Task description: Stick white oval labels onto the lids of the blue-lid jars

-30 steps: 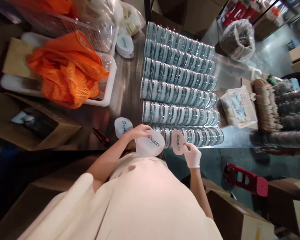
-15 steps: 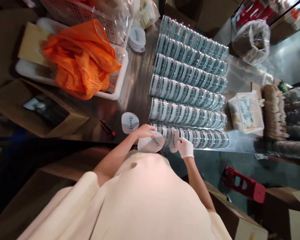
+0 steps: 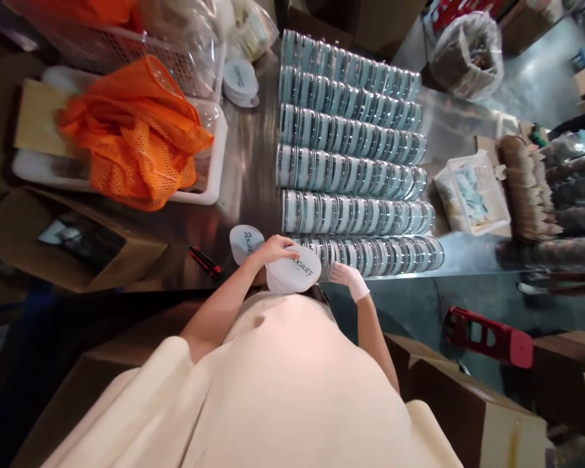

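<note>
My bare left hand (image 3: 275, 249) grips a stack of white rounded cards (image 3: 292, 273) at the table's front edge, thumb and fingers over its top. The top card carries dark lettering ending in "beauty". My right hand (image 3: 350, 279), in a white glove, has its fingers stretched out against the left part of the front row of clear round containers (image 3: 390, 256). No card shows in it. Another white lettered card (image 3: 244, 244) lies left of my left hand, partly covered by my wrist.
Several more rows of clear containers (image 3: 351, 172) lie behind the front row. A red-and-black utility knife (image 3: 205, 262) rests at left, near an orange mesh bag (image 3: 136, 140) in a white tray (image 3: 217, 175). More cards (image 3: 240, 79) sit farther back. A white basket (image 3: 472, 195) stands right.
The lettered card that my right hand held upright at the front row is no longer seen in it; its fingers have straightened against the containers. My left hand stays on the stack.
</note>
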Demonstrator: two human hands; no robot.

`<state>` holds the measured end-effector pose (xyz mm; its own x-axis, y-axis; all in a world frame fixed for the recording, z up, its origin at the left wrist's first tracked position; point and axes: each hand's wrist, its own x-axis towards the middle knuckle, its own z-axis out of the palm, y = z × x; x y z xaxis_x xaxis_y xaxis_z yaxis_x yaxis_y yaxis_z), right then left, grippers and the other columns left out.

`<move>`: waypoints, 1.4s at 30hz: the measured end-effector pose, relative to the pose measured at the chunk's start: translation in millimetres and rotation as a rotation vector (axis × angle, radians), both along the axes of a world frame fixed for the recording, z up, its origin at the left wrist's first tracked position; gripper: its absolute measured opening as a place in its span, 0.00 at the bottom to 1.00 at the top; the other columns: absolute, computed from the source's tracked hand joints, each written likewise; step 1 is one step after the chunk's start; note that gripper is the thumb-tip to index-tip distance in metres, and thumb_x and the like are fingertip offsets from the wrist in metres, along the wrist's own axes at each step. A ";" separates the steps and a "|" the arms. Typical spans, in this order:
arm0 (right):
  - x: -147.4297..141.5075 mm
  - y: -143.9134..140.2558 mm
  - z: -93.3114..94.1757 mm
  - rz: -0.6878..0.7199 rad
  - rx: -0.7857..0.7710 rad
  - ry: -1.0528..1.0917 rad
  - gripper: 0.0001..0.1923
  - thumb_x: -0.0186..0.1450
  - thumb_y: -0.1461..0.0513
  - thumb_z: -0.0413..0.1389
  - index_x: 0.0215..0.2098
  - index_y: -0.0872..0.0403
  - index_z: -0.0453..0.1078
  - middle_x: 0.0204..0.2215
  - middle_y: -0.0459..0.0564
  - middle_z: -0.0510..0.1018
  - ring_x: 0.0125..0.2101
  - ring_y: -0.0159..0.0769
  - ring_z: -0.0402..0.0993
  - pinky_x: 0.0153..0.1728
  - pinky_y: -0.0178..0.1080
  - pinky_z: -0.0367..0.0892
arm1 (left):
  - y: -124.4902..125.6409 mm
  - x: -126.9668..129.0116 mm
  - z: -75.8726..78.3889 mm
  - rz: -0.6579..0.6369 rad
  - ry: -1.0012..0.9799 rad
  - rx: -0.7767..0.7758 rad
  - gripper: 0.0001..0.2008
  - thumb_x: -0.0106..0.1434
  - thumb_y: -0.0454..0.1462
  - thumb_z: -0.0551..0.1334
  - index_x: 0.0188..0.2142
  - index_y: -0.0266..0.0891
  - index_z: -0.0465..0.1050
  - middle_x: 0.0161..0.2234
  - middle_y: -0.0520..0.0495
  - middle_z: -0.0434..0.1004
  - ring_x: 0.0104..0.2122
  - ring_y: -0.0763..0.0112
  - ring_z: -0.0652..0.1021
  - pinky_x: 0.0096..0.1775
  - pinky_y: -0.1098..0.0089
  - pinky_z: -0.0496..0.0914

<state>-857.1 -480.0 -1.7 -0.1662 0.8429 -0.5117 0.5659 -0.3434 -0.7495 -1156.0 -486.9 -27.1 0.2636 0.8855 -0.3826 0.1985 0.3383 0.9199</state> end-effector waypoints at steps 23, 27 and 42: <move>11.7 -35.2 73.2 0.092 0.587 -0.504 0.16 0.65 0.56 0.52 0.38 0.54 0.81 0.33 0.52 0.84 0.34 0.37 0.80 0.39 0.35 0.71 | -21.1 -27.6 22.4 -0.144 0.183 0.081 0.21 0.57 0.48 0.66 0.44 0.38 0.81 0.44 0.46 0.84 0.44 0.60 0.81 0.49 0.68 0.71; 3.9 -33.0 75.9 0.158 0.536 -0.600 0.16 0.66 0.57 0.52 0.39 0.54 0.81 0.33 0.52 0.84 0.34 0.37 0.79 0.38 0.34 0.69 | -23.1 -25.7 35.8 -0.274 0.295 0.089 0.20 0.59 0.44 0.65 0.49 0.40 0.80 0.46 0.47 0.83 0.46 0.60 0.81 0.48 0.70 0.71; -67.1 -25.9 -43.4 0.100 0.248 -0.547 0.24 0.74 0.60 0.43 0.61 0.54 0.72 0.48 0.56 0.82 0.46 0.38 0.79 0.50 0.34 0.68 | -9.6 -11.8 33.7 -0.527 0.640 0.136 0.38 0.65 0.40 0.64 0.71 0.55 0.54 0.73 0.48 0.49 0.60 0.56 0.74 0.55 0.67 0.70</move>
